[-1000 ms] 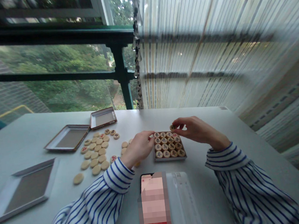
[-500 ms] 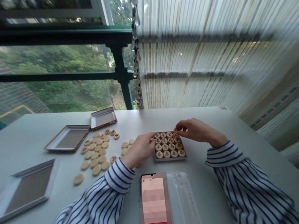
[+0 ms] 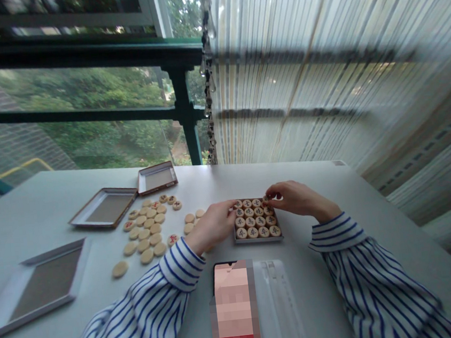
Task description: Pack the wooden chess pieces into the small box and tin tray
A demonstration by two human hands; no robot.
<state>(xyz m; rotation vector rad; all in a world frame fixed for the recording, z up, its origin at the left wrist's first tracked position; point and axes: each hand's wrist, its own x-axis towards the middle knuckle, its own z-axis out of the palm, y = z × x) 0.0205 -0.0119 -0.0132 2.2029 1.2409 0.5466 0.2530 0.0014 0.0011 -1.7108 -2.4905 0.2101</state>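
A shallow square box (image 3: 259, 240) holds rows of round wooden Chinese chess pieces (image 3: 252, 233) with dark characters facing up. My left hand (image 3: 214, 225) holds the box at its back left, fingers closed along the edge. My right hand (image 3: 299, 200) is at the back right corner. Its thumb and fingers pinch one Chinese chess piece (image 3: 266, 198) over that corner slot. My fingertips partly cover the piece, so I cannot tell whether it rests in the slot.
Loose pieces (image 3: 144, 234), mostly face down, are spread left of the box, some partly behind my left hand. Three open trays lie farther left: a large one (image 3: 77, 273), a brown-edged one (image 3: 114, 223) and a smaller one (image 3: 159, 189). A phone (image 3: 232, 308) lies in front beside a clear plastic case (image 3: 280, 303).
My right hand has brought the pinched piece slightly down onto the box's back right corner, where a red-marked piece showed before. My left hand stays at the box.
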